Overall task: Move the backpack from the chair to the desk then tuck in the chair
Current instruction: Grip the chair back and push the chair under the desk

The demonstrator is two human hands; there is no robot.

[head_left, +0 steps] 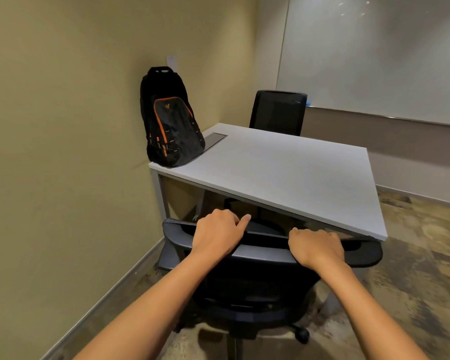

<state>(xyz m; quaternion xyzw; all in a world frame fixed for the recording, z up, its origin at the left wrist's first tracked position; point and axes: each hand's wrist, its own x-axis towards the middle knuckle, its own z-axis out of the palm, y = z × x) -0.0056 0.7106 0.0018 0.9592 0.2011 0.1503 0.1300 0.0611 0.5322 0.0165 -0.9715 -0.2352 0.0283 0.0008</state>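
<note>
A black backpack [170, 120] with orange trim stands upright on the far left corner of the white desk [283, 172], leaning against the wall. A black office chair [255, 281] sits right in front of me, its seat under the desk's near edge and its backrest close to that edge. My left hand [216, 232] grips the top of the backrest on the left. My right hand [316, 246] grips the same top edge on the right.
A second black chair [277, 113] stands at the desk's far side. A whiteboard [374, 55] hangs on the right wall. The beige wall runs close along the left. A grey cable hatch [213, 139] lies in the desk beside the backpack. Carpet covers the floor at right.
</note>
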